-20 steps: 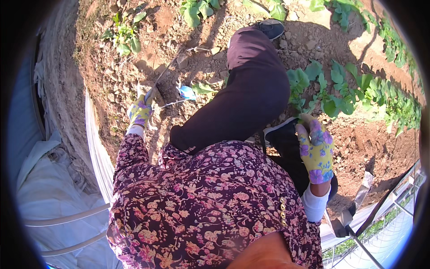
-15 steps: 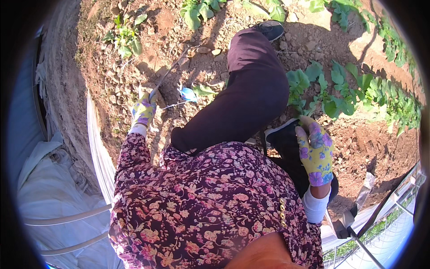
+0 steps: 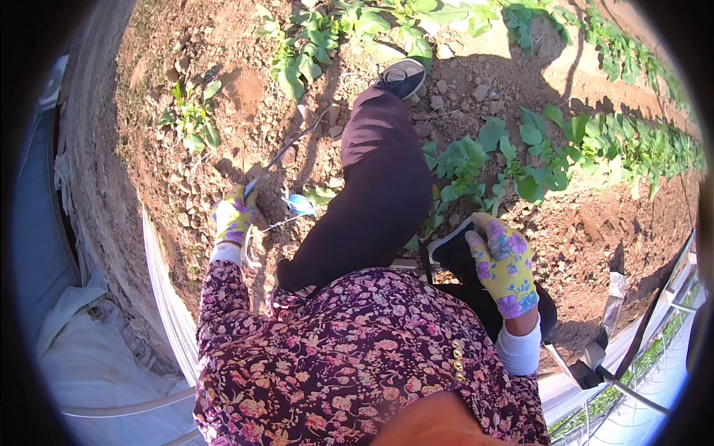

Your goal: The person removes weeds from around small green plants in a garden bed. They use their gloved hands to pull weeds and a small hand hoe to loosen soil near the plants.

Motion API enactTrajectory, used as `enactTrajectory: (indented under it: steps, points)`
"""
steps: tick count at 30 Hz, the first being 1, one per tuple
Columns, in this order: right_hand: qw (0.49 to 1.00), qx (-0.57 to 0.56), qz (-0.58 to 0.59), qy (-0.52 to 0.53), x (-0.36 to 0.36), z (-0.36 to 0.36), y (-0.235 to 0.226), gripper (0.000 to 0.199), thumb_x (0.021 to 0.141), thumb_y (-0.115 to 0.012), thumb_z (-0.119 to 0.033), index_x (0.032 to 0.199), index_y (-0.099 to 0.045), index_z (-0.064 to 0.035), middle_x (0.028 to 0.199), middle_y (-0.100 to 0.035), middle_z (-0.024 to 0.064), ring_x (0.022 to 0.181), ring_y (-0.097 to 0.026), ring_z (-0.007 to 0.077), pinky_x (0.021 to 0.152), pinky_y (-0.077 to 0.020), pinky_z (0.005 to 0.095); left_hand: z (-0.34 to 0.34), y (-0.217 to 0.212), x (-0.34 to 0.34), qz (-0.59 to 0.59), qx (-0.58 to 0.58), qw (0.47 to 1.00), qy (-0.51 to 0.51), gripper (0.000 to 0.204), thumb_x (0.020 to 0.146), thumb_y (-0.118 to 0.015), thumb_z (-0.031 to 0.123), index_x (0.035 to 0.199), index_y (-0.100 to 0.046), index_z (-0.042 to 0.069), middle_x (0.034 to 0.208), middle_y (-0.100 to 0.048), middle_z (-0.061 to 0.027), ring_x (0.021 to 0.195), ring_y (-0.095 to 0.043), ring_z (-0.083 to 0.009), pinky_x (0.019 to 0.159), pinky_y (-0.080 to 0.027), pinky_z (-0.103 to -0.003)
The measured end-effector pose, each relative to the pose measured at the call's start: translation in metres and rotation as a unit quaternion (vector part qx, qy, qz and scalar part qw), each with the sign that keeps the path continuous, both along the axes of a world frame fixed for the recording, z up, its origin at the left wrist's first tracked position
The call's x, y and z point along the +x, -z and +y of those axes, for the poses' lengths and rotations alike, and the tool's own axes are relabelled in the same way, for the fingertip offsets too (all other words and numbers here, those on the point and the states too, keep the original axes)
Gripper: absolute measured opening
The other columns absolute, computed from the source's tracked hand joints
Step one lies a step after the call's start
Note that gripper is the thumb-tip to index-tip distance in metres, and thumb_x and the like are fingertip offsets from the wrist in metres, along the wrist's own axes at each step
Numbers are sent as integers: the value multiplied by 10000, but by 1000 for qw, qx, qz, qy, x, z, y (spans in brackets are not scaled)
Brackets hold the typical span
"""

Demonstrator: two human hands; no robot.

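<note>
My left hand [image 3: 234, 215] has its fingers closed around a thin garden tool [image 3: 286, 152] that points up toward one o'clock over the dirt [image 3: 245, 97], while my right hand [image 3: 502, 264] hangs loosely curled and empty, far away.

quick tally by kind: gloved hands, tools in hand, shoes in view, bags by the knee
gloved hands: 2 (left hand, right hand)
long-handled tool in the left hand: 1
shoe: 1
black bag under the right hand: 1
total: 5
</note>
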State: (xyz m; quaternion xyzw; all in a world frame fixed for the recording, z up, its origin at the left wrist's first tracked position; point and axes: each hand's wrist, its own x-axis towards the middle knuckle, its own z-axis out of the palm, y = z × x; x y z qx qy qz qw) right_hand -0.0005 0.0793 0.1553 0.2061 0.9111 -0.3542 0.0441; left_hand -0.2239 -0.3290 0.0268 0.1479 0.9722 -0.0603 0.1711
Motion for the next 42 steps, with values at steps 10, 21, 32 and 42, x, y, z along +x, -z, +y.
enactTrajectory:
  steps: [10,21,32,42]
  points:
    - [992,56,4,-115,5,50,-6,298,776,-610,-187,1042,-538,-72,899,-593,109,792,-584,301,738,-436,391,141,0,-67,-14,354,927,-125,320,889,-552,228,1165,-547,67,804,-615,-41,690,-541,-106,617,-428,-255]
    - [999,-23,-12,-32,-10,87,-8,320,771,-617,-170,1055,-534,-48,792,-590,103,728,-575,296,670,-444,393,418,41,-215,-188,487,848,-94,447,871,-477,95,1316,-445,113,889,-603,-60,601,-503,-111,531,-414,-262]
    - [994,-86,-68,-22,-24,125,24,377,744,-625,-155,1083,-505,-44,793,-562,104,722,-563,304,688,-431,417,625,145,-301,-268,517,790,-192,426,927,-402,347,1296,-442,137,982,-587,-112,850,-582,-235,661,-515,-398]
    - [995,-77,-57,-32,-18,123,26,388,728,-621,-158,1081,-508,-44,801,-562,106,724,-557,304,682,-428,415,563,176,-283,49,123,950,284,254,903,-435,167,1090,-584,82,815,-636,-59,720,-598,-162,619,-450,-267]
